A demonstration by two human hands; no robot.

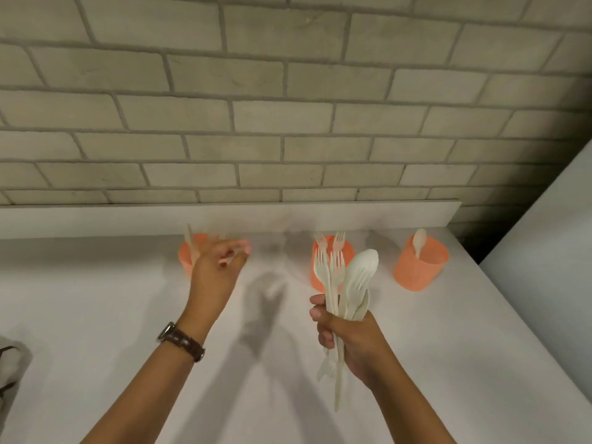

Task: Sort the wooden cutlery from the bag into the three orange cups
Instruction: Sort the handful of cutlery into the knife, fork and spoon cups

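Observation:
Three orange cups stand in a row near the wall. The left cup holds a pale knife and is partly hidden by my left hand. That hand hovers just in front of the cup, blurred, its fingers loosely spread with nothing visible in them. Two forks stand in the middle cup. A single spoon sits in the right cup. My right hand grips a bundle of cutlery, forks and spoons pointing up, in front of the middle cup.
The white counter runs back to a low ledge under a brick wall. A grey bag lies at the left edge. A white panel rises on the right. I wear a watch on my left wrist.

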